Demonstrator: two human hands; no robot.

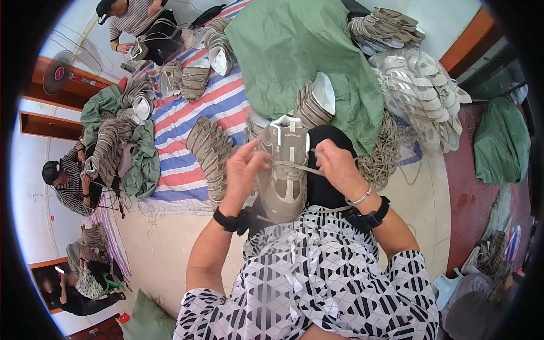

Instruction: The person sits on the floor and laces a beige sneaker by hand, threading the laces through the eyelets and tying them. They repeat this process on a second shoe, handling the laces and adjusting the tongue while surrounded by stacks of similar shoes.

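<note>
L hand (242, 171) by shoe upper (283, 195); R hand (340, 169) pinching lace (297, 167) (beige).

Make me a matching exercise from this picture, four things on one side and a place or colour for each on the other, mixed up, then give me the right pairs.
Things:
1. Shoe upper
2. Large sheet
3. Striped mat
4. Bracelet

Places and colours:
A. Red, white and blue
B. Silver
C. Between the left hand and the right hand
D. Green

Right pairs: 1-C, 2-D, 3-A, 4-B
</note>
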